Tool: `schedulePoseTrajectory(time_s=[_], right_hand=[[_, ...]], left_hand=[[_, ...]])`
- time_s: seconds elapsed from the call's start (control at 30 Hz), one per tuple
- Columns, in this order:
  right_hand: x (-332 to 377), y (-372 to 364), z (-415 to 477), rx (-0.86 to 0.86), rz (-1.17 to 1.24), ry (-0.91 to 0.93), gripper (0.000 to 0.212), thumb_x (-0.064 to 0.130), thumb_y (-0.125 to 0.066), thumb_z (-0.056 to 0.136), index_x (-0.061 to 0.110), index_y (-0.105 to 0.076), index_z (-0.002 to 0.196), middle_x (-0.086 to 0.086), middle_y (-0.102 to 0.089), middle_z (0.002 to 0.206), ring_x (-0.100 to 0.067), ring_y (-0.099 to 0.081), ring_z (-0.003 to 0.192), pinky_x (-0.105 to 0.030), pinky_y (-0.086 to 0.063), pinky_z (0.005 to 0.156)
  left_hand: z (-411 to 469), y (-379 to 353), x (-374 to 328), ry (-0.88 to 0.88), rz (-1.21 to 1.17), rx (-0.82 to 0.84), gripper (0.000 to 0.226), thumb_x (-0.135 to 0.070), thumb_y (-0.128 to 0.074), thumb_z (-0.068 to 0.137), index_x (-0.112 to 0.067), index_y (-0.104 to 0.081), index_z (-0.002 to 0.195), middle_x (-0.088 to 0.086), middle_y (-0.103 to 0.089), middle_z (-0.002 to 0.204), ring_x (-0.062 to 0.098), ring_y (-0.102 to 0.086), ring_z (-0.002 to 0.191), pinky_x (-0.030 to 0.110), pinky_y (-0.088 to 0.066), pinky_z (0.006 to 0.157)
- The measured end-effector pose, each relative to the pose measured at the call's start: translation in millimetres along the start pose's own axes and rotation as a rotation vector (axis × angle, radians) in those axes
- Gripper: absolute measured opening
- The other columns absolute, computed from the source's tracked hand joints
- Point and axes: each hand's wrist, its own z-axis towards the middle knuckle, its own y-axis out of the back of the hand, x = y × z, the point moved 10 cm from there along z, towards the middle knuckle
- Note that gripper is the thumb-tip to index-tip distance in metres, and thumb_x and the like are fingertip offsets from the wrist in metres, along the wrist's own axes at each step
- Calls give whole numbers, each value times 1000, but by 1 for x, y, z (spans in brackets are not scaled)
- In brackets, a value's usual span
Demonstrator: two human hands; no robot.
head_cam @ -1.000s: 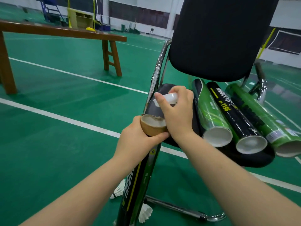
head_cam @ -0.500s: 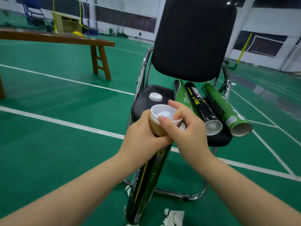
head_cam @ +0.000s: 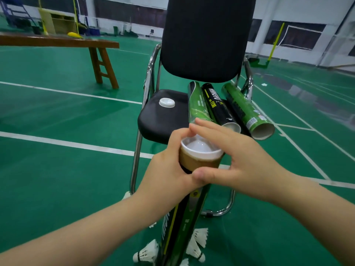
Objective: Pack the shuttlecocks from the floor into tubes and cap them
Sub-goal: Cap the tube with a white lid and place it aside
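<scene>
Okay, left hand grips the upright black-green tube near its top, just in front of the chair. White cap sits in the tube mouth. Right hand is spread over it, with straight fingers along the cap's far rim and thumb against the tube below. Spare cap and three lying tubes are on the chair seat. Shuttlecocks are on the floor in front of the chair, round the tube base.

Centre frame, left hand grips a tube near its top; right hand spans its white cap; shuttlecocks lie bottom centre.
</scene>
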Motion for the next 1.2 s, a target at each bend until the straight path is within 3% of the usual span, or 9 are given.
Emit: schedulePoseTrajectory(time_s=[0.23, 0.37, 0.5, 0.57, 0.67, 0.8, 0.87, 0.97, 1.2], right_hand=[[-11, 12, -45, -110, -93, -49, 83, 69, -45, 69, 29, -35, 142, 17, -32, 146, 8, -19, 134, -8, -16, 108], [-19, 7, -66, -105, -102, -75, 89, 79, -29, 74, 26, -27, 145, 16, -25, 149, 5, -11, 137, -8, -10, 109], [-26, 9, -83, -99, -90, -75, 85, 76, -27, 76, 27, -26, 145, 20, -19, 146, 7, -2, 137, -5, -4, 108], [-34, 11, -94, -97, 53, -119, 71, 70, -43, 74, 41, -28, 138, 28, -25, 146, 10, -16, 135, -6, -14, 107], [-54, 24, -112, -242, 412, -259, 60, 60, -51, 68, 56, -31, 124, 36, -37, 132, 14, -35, 124, -6, -30, 99], [-109, 20, -135, -493, 816, -543, 49, 51, -56, 72, 48, -40, 119, 15, -51, 124, -3, -54, 113, -28, -42, 101], [-126, 7, -144, -505, 891, -650, 36, 44, -57, 84, 38, -46, 118, 4, -58, 118, -12, -59, 105, -34, -46, 96], [-140, -14, -157, -506, 922, -718, 18, 38, -54, 87, 33, -55, 105, -2, -62, 112, -17, -61, 101, -36, -49, 91], [-153, -48, -180, -525, 979, -770, 15, 26, -43, 95, 30, -56, 101, -3, -63, 101, -14, -61, 87, -24, -47, 70]], left_hand=[[-15, -39, -11, 20, -53, 47, 68, -37, -72, 50, -52, -36, 106, -29, -60, 99, -2, -61, 82, 18, -49, 66], [-21, -52, -17, 4, -63, 65, 65, -48, -65, 44, -54, -38, 104, -33, -60, 98, -5, -61, 81, 10, -47, 63], [-28, -70, -20, 29, -69, 97, 65, -51, -65, 44, -54, -37, 102, -32, -60, 99, -2, -62, 79, 20, -51, 66], [-32, -86, -21, 47, -77, 129, 65, -53, -64, 44, -56, -35, 101, -28, -62, 96, -3, -61, 79, 19, -51, 66], [-33, -113, -21, 85, -110, 148, 64, -57, -65, 42, -60, -32, 97, -19, -65, 87, -2, -61, 79, 18, -51, 67], [-37, -151, -19, 96, -179, 126, 72, -47, -81, 49, -58, -32, 101, -23, -61, 97, -4, -59, 87, 15, -49, 74], [-42, -164, -13, 114, -226, 96, 74, -37, -83, 54, -64, -31, 99, -24, -59, 99, -4, -58, 90, 15, -49, 76], [-51, -182, 3, 182, -311, 114, 75, -27, -84, 57, -67, -33, 95, -19, -61, 103, 0, -61, 92, 27, -52, 84], [-72, -204, 29, 244, -485, 203, 48, -52, -57, 65, -45, -40, 110, -9, -57, 113, 9, -58, 104, 31, -47, 92]])
